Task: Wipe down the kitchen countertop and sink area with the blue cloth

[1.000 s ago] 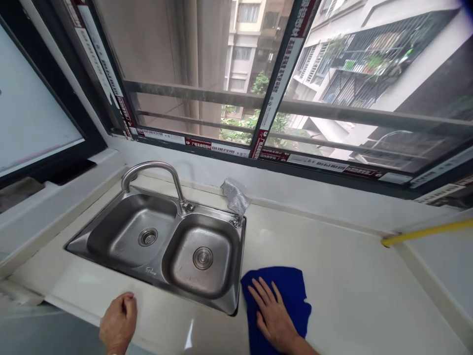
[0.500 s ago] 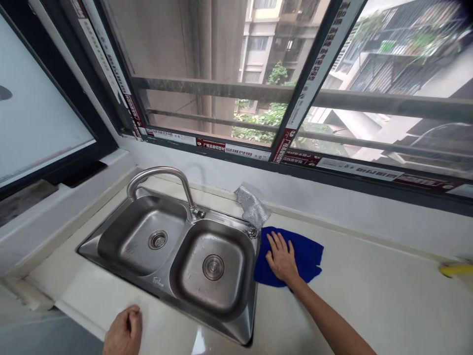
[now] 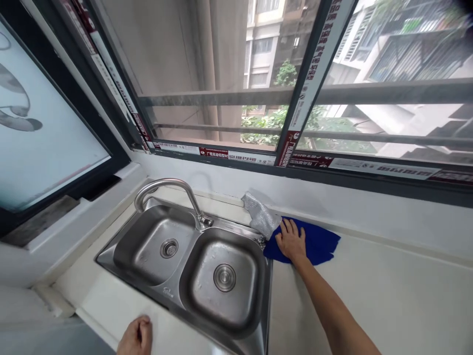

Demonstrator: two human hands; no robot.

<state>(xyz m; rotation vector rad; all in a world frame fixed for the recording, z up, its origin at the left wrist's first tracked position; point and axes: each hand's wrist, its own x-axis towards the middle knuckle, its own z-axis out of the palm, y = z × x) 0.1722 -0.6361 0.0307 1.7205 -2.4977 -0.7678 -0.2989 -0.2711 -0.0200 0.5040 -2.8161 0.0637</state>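
Palm down, my right hand (image 3: 291, 240) lies flat on a blue cloth (image 3: 320, 244), fingers stretched out and pressing it against the counter right of the sink. The cloth's left part reaches the sink's back right corner and meets a silvery cloth (image 3: 260, 214), which lies crumpled between the sink and the wall. My left hand (image 3: 136, 336) is curled into a fist at the counter's front edge, with nothing visible in it. The double-bowl steel sink (image 3: 173, 291) lies between my hands.
An arched faucet (image 3: 168, 182) rises behind the sink, its spout over the left bowl. The pale counter (image 3: 388, 296) stretches to the right. A low wall (image 3: 229, 180) and a framed window (image 3: 281, 160) run along the back.
My right hand has pushed the blue cloth back toward the wall, up against the silvery cloth. My left hand stays curled at the front edge. The view has shifted a little.
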